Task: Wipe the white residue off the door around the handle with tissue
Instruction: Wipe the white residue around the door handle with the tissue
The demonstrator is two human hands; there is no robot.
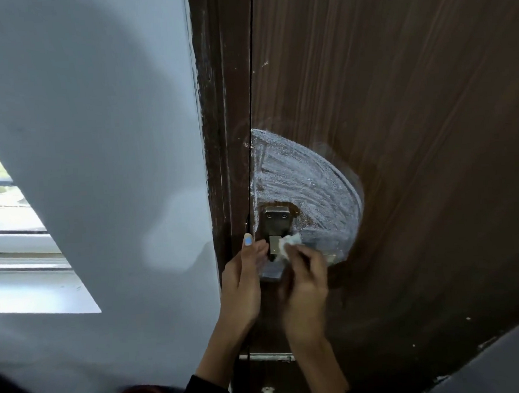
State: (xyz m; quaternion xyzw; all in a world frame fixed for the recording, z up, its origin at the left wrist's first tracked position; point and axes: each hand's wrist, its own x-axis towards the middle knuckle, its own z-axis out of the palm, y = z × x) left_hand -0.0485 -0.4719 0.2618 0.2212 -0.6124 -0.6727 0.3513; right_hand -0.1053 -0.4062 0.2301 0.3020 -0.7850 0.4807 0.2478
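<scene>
Head cam: brown door (400, 127) w/ white residue (306, 187), right hand (303, 287) pinching tissue (290, 243) by handle (276, 225).

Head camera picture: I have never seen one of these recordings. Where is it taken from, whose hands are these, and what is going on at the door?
There is no machine here. The one picture comes from a wide-angle camera worn on a person's head, looking up along a brown wooden door, so its lines look bent. Both bare hands belong to the wearer. The right hand pinches a crumpled white tissue against the metal handle. The left hand rests at the door's edge beside the handle; its grip is unclear. A fan-shaped patch of white residue covers the door above and right of the handle, largely unwiped. Left of the door are a pale wall and a window.
</scene>
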